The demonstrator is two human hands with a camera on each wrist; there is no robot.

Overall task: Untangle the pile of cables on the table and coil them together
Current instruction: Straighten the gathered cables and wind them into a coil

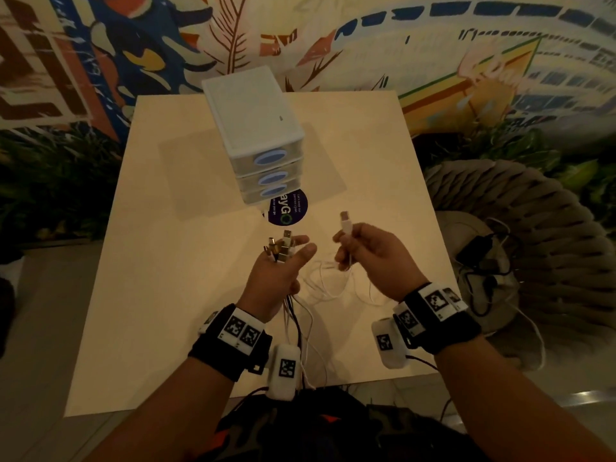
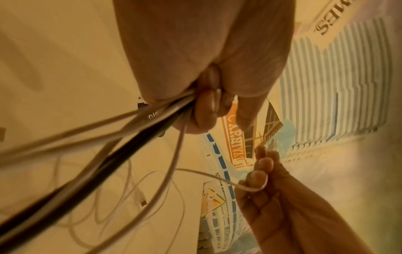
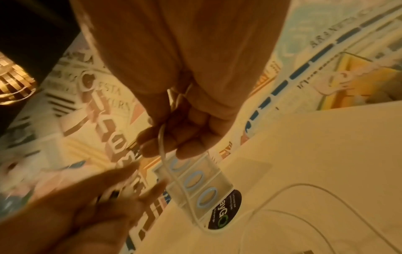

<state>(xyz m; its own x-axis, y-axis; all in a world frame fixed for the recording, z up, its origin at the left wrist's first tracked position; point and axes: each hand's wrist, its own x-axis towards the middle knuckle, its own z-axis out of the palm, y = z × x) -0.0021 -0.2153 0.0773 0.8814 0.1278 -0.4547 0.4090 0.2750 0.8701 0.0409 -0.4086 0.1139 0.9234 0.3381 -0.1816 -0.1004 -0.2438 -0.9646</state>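
Note:
My left hand [image 1: 288,253] is raised over the pale table [image 1: 173,295] and grips a bundle of white and black cables [image 2: 161,113]. Their metal plugs [image 1: 280,246] stick up out of the fist, and the thumb points right. The cords hang down past my wrist toward the table's near edge. My right hand [image 1: 348,250], close to the right of the left, holds a white cable [image 3: 162,137] just below its USB plug [image 1: 346,223], which points up. Loose loops of that white cable [image 1: 333,283] lie on the table under both hands.
A white three-drawer unit [image 1: 256,128] stands at the back middle of the table, with a round dark sticker [image 1: 288,208] in front of it. To the right is a woven chair [image 1: 520,201] with a black charger and cords [image 1: 480,258] on its seat.

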